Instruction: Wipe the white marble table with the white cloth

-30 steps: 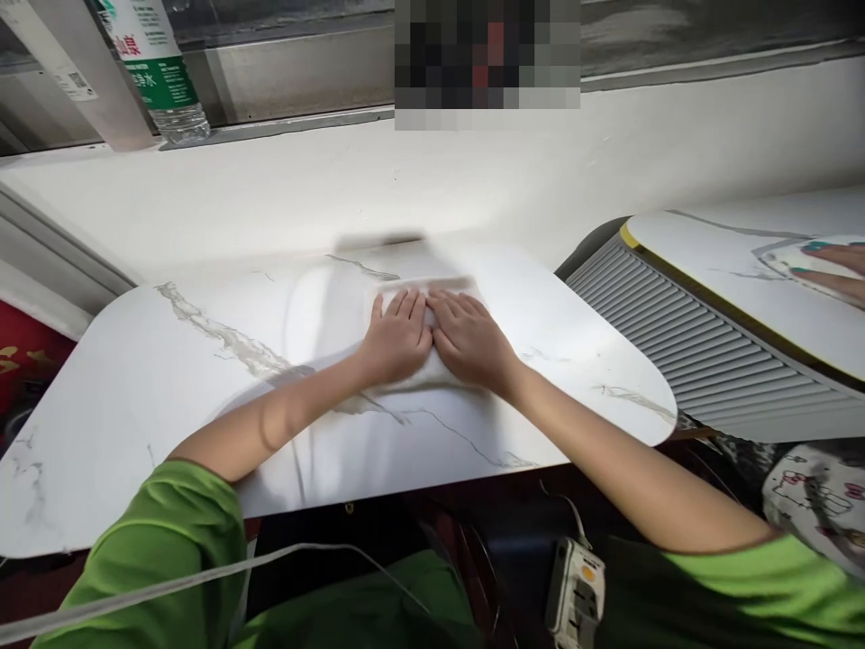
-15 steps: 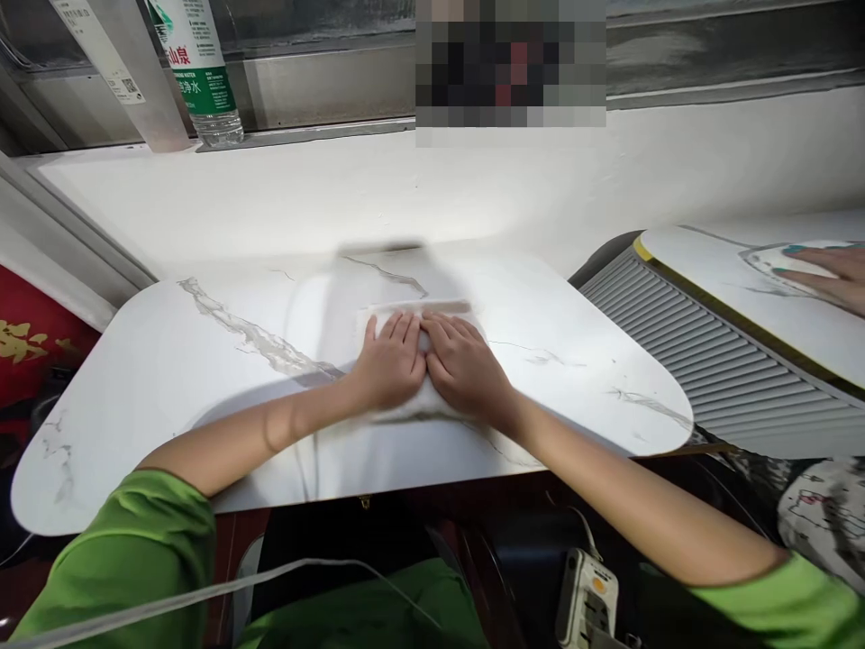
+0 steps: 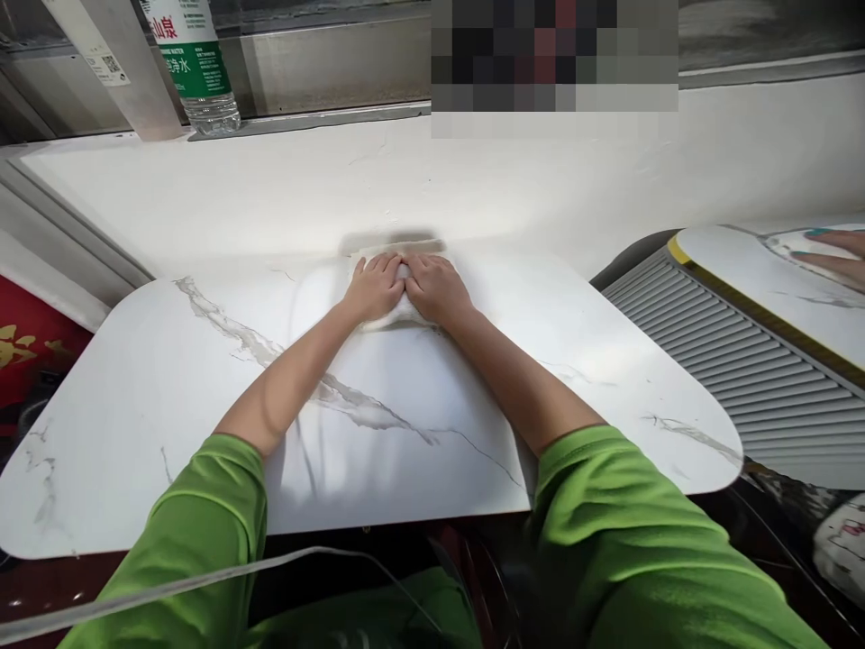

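Observation:
A white cloth [image 3: 398,319] lies flat on the white marble-patterned table [image 3: 203,487], close to the wall at the far side. My left hand [image 3: 376,287] rests on it with the fingers stretched forward. Beside it, my right hand [image 3: 438,287] presses on the same cloth, its fingers also laid out flat. The thumbs meet or nearly meet in the middle. Most of the cloth is hidden under both palms; its far edge and near edge show.
On the window ledge stand a water bottle [image 3: 197,72] and a tall translucent container [image 3: 128,72]. Another person's hand [image 3: 842,251] is on a white cloth at a second table [image 3: 716,248] to the right. A ribbed grey panel [image 3: 709,361] lies between the tables. A pale cable [image 3: 203,581] crosses low in front.
Both hands have moved away from me across the table with the cloth under them, from its middle to near the wall. The view has shifted slightly.

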Tool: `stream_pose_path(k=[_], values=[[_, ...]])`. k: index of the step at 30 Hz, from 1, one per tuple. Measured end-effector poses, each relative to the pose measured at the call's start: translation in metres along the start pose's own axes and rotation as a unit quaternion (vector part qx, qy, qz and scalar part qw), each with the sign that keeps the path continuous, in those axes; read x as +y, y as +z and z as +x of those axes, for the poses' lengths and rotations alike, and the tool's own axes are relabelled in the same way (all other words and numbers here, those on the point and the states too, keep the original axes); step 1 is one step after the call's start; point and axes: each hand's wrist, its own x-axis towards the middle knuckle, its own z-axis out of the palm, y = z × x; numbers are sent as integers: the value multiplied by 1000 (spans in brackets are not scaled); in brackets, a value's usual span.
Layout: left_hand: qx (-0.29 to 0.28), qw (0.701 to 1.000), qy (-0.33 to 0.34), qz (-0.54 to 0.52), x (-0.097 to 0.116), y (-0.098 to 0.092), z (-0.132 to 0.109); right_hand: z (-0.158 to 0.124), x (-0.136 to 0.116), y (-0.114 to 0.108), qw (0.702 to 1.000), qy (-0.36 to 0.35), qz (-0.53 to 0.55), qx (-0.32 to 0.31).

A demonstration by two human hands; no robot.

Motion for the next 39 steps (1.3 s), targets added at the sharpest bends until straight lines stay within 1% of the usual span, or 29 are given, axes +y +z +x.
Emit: stream_pose_path(k=[3, 5, 7, 10, 14, 16, 18, 20, 22, 24, 27, 30, 32, 35, 37, 39], values=[[-7, 1000, 1, 8, 5, -1, -18, -16, -11, -7, 1000, 0, -12, -15], [-7, 1000, 11, 12, 8, -3, -37, -33, -24, -13, 1000, 0, -21, -22], [-5, 999, 31, 14, 12, -4, -64, -56, -41, -18, 999, 6, -31, -27], [-1, 998, 65, 13, 20, -5, -115, -101, -69, -27, 998, 10, -46, -29], [12, 997, 80, 20, 37, -8, -185, -160, -100, -42, 997, -50, -46, -24], [14, 996, 82, 20, 44, -10, -208, -176, -109, -48, 997, -66, -44, -19], [15, 997, 80, 17, 46, -11, -217, -180, -112, -50, 997, -70, -39, -22], [19, 997, 70, 16, 43, -12, -212, -171, -110, -49, 996, -72, -28, -33], [20, 998, 55, 15, 34, -11, -195, -152, -105, -43, 996, -74, -17, -46], [15, 999, 45, 10, 18, -13, -170, -125, -99, -34, 997, -64, -13, -50], [5, 999, 35, -3, -13, -18, -126, -77, -94, -17, 998, -31, -19, -53], [15, 999, 31, -16, -44, -23, -85, -32, -92, 0, 998, -16, -23, -57], [27, 999, 31, -21, -60, -25, -65, -8, -89, 10, 998, -17, -13, -54], [45, 999, 18, -20, -71, -24, -50, 11, -84, 20, 999, -26, 4, -40], [50, 999, 12, -16, -73, -22, -48, 13, -81, 23, 999, -31, 7, -30], [50, 999, 8, -8, -72, -20, -51, 10, -80, 24, 999, -36, 8, -28]])
